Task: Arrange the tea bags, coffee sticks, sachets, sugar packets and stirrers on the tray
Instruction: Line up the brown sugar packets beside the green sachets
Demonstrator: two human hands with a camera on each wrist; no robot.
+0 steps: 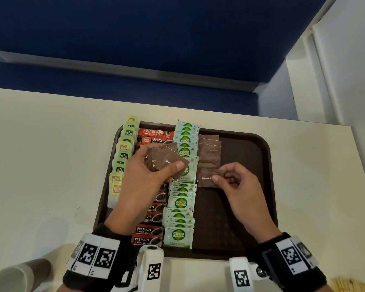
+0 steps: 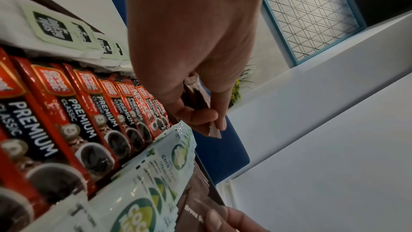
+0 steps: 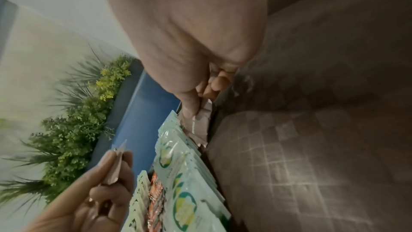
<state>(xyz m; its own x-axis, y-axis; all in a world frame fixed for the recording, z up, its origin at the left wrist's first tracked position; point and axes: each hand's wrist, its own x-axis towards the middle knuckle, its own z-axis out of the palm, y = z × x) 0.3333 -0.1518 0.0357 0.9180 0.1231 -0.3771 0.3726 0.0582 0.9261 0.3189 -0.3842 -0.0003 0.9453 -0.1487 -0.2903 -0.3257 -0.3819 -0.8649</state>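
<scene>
A dark brown tray [image 1: 259,165] carries columns of green-tagged tea bags [image 1: 123,157], red coffee sticks [image 1: 154,135], pale green coco sugar sachets [image 1: 181,203] and brown sugar packets [image 1: 209,151]. Above the coffee sticks my left hand [image 1: 154,171] holds a small fan of brown sugar packets [image 1: 166,158], thumb on top; in the left wrist view these packets [image 2: 196,94] sit between its fingers. My right hand [image 1: 230,182] pinches one brown sugar packet [image 1: 207,178] at the near end of the brown column, low over the tray; the same packet [image 3: 200,123] shows in the right wrist view.
The tray lies on a cream table [image 1: 40,154] with a blue partition [image 1: 135,39] behind it. A bundle of pale wooden stirrers [image 1: 350,285] lies on the table at the bottom right. A round beige object [image 1: 19,275] is at the bottom left. The tray's right half is bare.
</scene>
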